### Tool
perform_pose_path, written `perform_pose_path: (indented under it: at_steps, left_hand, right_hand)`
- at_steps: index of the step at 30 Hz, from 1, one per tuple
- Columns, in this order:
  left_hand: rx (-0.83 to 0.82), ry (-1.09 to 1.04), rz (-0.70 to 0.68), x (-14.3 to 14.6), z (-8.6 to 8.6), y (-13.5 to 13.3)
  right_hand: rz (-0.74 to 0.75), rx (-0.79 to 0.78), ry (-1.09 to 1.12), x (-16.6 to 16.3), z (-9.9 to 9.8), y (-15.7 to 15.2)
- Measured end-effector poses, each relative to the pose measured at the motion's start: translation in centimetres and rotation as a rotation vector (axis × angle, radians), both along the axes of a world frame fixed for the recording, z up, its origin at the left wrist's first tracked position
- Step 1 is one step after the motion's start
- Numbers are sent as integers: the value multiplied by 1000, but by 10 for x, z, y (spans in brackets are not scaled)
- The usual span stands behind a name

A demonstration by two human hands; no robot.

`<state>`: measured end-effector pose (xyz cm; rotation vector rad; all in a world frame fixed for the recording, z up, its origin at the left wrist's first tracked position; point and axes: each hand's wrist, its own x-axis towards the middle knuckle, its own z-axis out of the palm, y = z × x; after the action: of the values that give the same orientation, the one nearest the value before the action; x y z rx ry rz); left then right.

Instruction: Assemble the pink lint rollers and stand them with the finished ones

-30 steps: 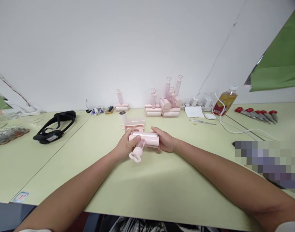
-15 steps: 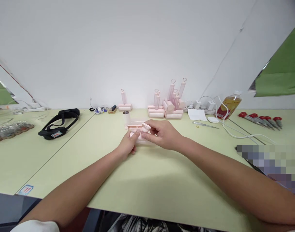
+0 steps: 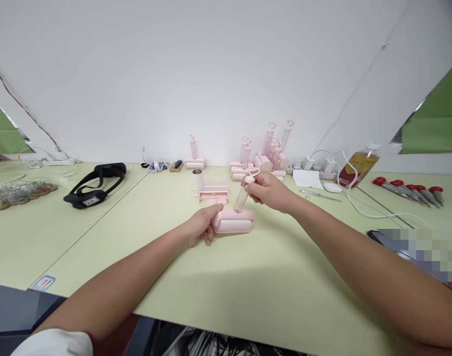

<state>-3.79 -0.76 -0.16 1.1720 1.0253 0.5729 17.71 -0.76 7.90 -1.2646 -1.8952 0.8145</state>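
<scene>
The left hand point(image 3: 202, 224) is gripping the left end of a pale pink roller point(image 3: 234, 225), its thumb pressing on top and its other fingers curling beneath. The roller is lying crosswise near the middle of the table point(image 3: 226, 291). The right hand point(image 3: 272, 192) is pinching the upper end of the clear handle point(image 3: 241, 199), just below its heart-shaped loop point(image 3: 253, 171); the handle is tilting to the right, its lower end meeting the roller's far upper side. The roller is showing a smooth, glossy, rounded shell, and the handle is looking like transparent plastic. Just beyond, an open pink case point(image 3: 214, 195) is lying flat. At the near left, a blue-edged sticker point(image 3: 44, 283) is bearing red strokes resembling "11"; at the far right, a bottle point(image 3: 359, 165) is carrying a red label, its writing too small to read.
</scene>
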Motion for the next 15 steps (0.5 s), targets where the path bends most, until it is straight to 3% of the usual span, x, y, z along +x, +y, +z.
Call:
perform_pose_path:
  at_steps: [5, 9, 15]
  left_hand:
    - [-90, -1, -74, 2, 4, -3]
    - [-172, -99, -33, 0, 5, -1]
    - [-53, -85, -83, -1, 3, -2]
  right_hand:
    - [26, 5, 36, 0, -6, -5]
    - [96, -1, 42, 0, -11, -9]
    - [118, 12, 71, 1, -25, -9]
